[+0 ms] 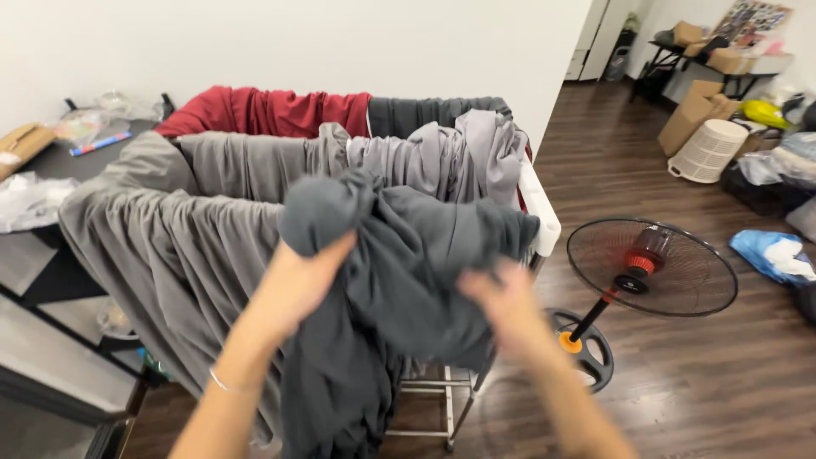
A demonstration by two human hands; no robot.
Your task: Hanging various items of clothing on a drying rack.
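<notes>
A dark grey garment [399, 272] hangs over the front of a white drying rack [541, 212]. My left hand [299, 280] is pushed up inside one bunched end of it, gripping the cloth. My right hand [503, 308], blurred, has its fingers spread against the garment's right side, touching the cloth. Lighter grey garments [195, 229] are draped along the rack behind, with a red garment [263, 110] and another dark grey one [433, 110] on the far rail.
A standing fan [650, 268] with an orange hub sits on the wood floor to the right of the rack. A black table [51, 161] with bags and papers is at left. Cardboard boxes, a white basket [707, 150] and bags crowd the far right.
</notes>
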